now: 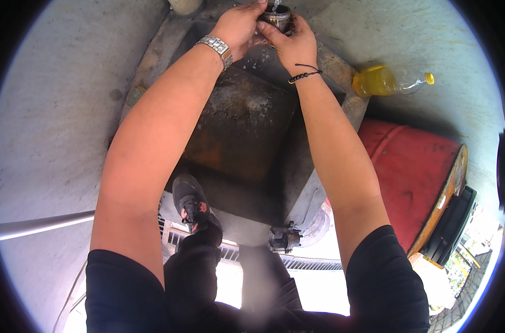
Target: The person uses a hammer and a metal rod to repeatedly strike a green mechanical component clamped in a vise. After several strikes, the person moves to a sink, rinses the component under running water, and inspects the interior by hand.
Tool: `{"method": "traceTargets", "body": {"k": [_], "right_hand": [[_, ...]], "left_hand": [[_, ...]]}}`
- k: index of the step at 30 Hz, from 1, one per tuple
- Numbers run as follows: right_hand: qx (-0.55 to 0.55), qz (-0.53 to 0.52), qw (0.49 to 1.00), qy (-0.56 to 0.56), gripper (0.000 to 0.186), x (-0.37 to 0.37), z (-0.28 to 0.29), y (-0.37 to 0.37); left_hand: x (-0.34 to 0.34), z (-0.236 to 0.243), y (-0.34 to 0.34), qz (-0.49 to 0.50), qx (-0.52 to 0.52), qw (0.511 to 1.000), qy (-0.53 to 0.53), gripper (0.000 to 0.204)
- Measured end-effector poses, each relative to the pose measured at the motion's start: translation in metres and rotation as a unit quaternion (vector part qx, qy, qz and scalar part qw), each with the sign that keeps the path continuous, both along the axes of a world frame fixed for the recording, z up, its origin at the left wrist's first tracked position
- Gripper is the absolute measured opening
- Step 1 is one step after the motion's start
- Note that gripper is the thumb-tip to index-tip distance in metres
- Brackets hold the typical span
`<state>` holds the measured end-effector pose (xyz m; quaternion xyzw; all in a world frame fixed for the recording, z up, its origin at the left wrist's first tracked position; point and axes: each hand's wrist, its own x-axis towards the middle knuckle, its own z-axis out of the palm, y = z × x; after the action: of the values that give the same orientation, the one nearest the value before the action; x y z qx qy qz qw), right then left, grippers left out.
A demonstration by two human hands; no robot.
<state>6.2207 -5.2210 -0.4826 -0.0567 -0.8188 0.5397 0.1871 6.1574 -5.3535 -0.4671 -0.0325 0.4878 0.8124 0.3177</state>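
Observation:
Both hands are up at the far end of a concrete basin, around a short, round metal part shaped like a cup, with a shiny rim and dark inside. Clear water runs into it from above, and drops fall below. My right hand is closed round its near and right side, thumb pressed on the wall. My left hand grips it from the left; some of its fingers are behind the part. The basin has a wet, dark-stained floor.
A clear bottle of yellow liquid with a yellow cap stands on the right ledge. Below it is a red metal drum, with a black case on it. A dark, toothed metal part sits on the near rim. My shoe is by the basin.

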Motion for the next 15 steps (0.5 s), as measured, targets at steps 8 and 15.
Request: {"method": "traceTargets", "body": {"k": [8, 15], "right_hand": [[0.016, -0.02, 0.998, -0.057, 0.056, 0.001, 0.002, -0.004], [0.306, -0.041, 0.948, 0.083, 0.059, 0.003, 0.002, -0.009]], "left_hand": [[0.003, 0.002, 0.012, 0.011, -0.047, 0.999, 0.005, 0.035], [-0.016, -0.016, 0.02, 0.002, -0.256, 0.95, 0.179, 0.044]]}}
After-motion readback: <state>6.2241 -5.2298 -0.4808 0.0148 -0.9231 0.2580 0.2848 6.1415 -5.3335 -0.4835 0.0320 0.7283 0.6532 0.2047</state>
